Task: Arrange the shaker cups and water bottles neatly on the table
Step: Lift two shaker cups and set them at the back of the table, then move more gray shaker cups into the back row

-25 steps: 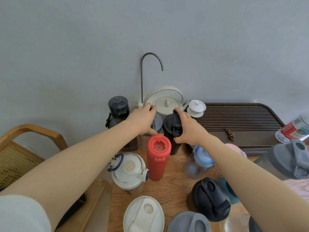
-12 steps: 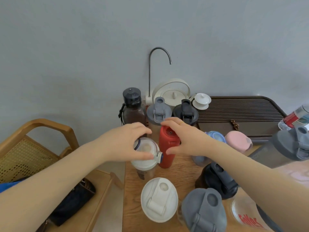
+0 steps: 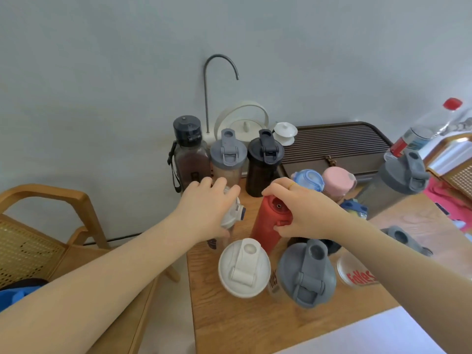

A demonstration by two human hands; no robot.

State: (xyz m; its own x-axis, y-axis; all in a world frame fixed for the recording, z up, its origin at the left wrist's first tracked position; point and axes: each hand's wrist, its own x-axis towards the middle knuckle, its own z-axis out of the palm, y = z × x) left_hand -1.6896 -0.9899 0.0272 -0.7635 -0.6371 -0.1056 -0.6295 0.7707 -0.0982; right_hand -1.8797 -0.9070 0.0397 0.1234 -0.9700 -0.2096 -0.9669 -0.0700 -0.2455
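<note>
Along the wall stand a dark-capped brown bottle (image 3: 190, 152), a grey-lidded shaker (image 3: 228, 155) and a black shaker (image 3: 264, 159). My left hand (image 3: 207, 209) grips the white lid of a clear bottle (image 3: 233, 215) from above. My right hand (image 3: 304, 210) holds the top of the red bottle (image 3: 268, 223). In front stand a white-lidded shaker (image 3: 244, 268) and a grey-lidded shaker (image 3: 305, 275). Behind my right hand are a blue-lidded bottle (image 3: 307, 178) and a pink-lidded one (image 3: 337, 180). A black shaker is mostly hidden under my right arm.
A white kettle (image 3: 245, 123) with a gooseneck tap and a dark slatted tea tray (image 3: 337, 141) sit at the back. A large grey shaker (image 3: 396, 180) and a red-capped plastic bottle (image 3: 429, 129) are at the right. A wooden chair (image 3: 51, 226) stands left of the table (image 3: 255, 325).
Both hands left the two shakers at the wall and came back toward me. They now hold the white-lidded clear bottle and the red bottle; the view pulled back.
</note>
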